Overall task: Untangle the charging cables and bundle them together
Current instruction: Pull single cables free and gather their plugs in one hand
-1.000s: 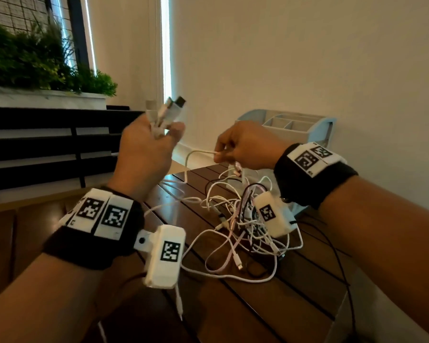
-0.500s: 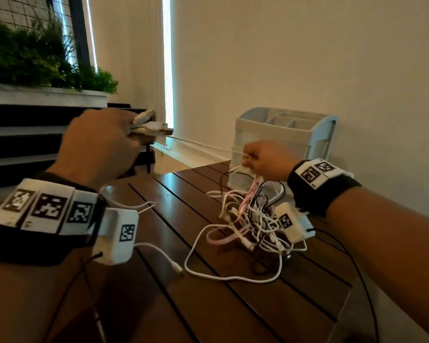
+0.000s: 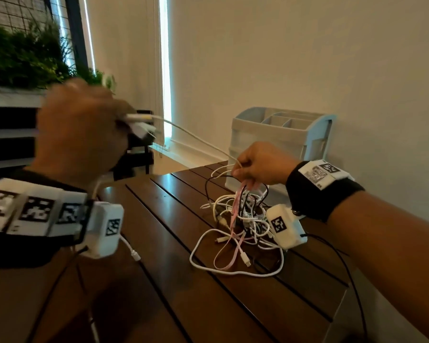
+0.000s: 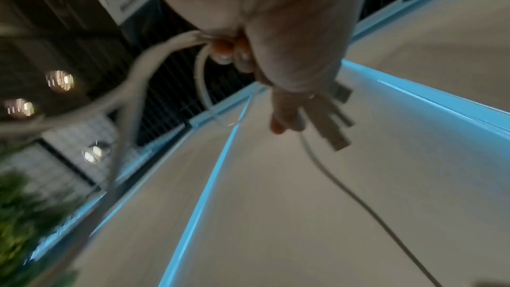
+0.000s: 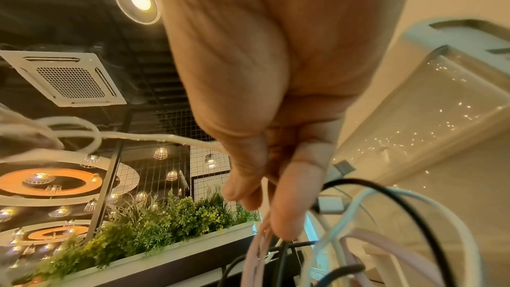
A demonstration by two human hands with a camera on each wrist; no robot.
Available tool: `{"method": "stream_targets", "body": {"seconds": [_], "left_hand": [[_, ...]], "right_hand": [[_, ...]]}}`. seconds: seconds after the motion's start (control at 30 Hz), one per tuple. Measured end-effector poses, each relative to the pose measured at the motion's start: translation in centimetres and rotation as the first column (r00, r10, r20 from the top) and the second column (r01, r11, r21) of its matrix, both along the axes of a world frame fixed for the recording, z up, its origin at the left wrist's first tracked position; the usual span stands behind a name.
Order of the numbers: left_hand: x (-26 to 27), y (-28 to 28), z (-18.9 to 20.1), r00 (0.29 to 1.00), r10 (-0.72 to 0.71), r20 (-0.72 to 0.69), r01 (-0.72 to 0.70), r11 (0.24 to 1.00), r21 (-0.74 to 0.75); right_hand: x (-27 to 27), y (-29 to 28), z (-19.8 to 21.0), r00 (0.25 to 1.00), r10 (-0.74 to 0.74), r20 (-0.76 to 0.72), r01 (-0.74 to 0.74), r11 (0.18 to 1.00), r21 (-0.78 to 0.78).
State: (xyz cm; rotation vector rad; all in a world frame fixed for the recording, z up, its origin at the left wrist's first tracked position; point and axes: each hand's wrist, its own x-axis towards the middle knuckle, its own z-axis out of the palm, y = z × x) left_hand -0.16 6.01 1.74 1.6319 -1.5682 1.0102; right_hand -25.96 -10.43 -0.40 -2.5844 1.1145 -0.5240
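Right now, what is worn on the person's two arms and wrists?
Each bare forearm carries a wide black wristband with white square-coded marker tags. Under each wrist hangs a white camera box bearing one such marker, with a thin black wire trailing back. No sleeves show.

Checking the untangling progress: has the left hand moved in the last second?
Yes. The left hand, gripping the white cable ends, has swung leftward, away from the organizer, drawing one white cable taut from the right hand.
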Motion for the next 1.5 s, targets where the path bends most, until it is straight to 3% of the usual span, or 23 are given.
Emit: {"method": "stream_targets", "body": {"seconds": [0.07,0.17,0.27,0.37,0.53,0.63,0.7,0.77,0.83,0.93,1.0,1.07,1.13,1.2,1.37,1.5], "left_hand": [[1.7,0.7,0.7,0.989,-0.113,-0.098,0.110,0.993,-0.036],[0.8,1.5,1.1,0.988,-0.152,-0.010,0.151,0.988,-0.028],[-1.3,1.0,0.2,0.978,-0.059,0.200,0.048,0.997,0.060],[-2.0,-0.6,-1.6,0.987,-0.001,0.161,-0.047,0.954,0.295],[-2.4,-1.5,-2.7,0.975,0.161,0.151,-0.218,0.814,0.539],[-1.2,-0.9,-1.5,0.957,0.239,0.164,-0.289,0.830,0.477],[0.7,-0.1,0.1,0.978,0.192,0.080,-0.208,0.934,0.292],[1.5,0.9,1.3,0.996,0.085,0.013,-0.086,0.981,0.172],[1.2,1.4,1.6,1.000,0.007,0.015,-0.009,0.990,0.140],[-0.4,2.0,1.5,0.994,0.008,0.109,-0.017,0.997,0.076],[-1.9,1.3,0.5,0.977,-0.046,0.209,0.020,0.992,0.125],[-3.9,-0.2,-1.3,0.969,-0.012,0.247,-0.074,0.939,0.337],[-5.0,-1.7,-3.5,0.979,0.042,0.200,-0.146,0.829,0.541],[-5.4,-2.6,-5.0,0.996,0.040,0.073,-0.078,0.770,0.633],[-6.2,-3.2,-5.7,0.988,0.005,-0.154,0.088,0.803,0.590],[-7.1,-3.5,-6.0,0.936,-0.103,-0.336,0.283,0.786,0.550]], "right_hand": [[0.2,0.0,-0.1,0.996,0.028,0.082,-0.027,1.000,-0.014],[0.9,0.2,0.0,0.998,0.039,0.051,-0.034,0.995,-0.091],[0.9,0.5,-0.4,0.993,0.000,-0.115,-0.016,0.989,-0.145],[0.4,0.6,-0.5,0.992,-0.020,-0.127,0.000,0.989,-0.150],[0.4,0.7,0.2,0.985,-0.028,-0.170,-0.005,0.982,-0.189],[0.7,0.8,0.6,0.981,-0.046,-0.190,-0.003,0.968,-0.251],[0.7,0.8,0.9,0.997,-0.044,-0.064,0.021,0.948,-0.317],[0.7,0.9,1.0,0.999,-0.021,0.035,0.031,0.945,-0.326],[0.8,1.0,0.8,1.000,0.003,0.012,0.001,0.953,-0.303],[0.9,0.9,0.2,0.996,-0.016,-0.085,-0.010,0.955,-0.295],[0.6,0.8,-0.1,0.989,-0.038,-0.145,-0.002,0.964,-0.266],[0.3,1.0,-0.4,0.973,-0.043,-0.226,-0.011,0.973,-0.231],[0.3,1.4,-0.6,0.951,-0.045,-0.306,-0.030,0.972,-0.235],[0.5,1.9,-0.8,0.926,-0.051,-0.375,-0.061,0.957,-0.282],[2.1,3.2,-1.2,0.893,-0.087,-0.442,-0.141,0.878,-0.458],[3.1,3.8,-1.0,0.937,0.014,-0.348,-0.164,0.899,-0.405]]}}
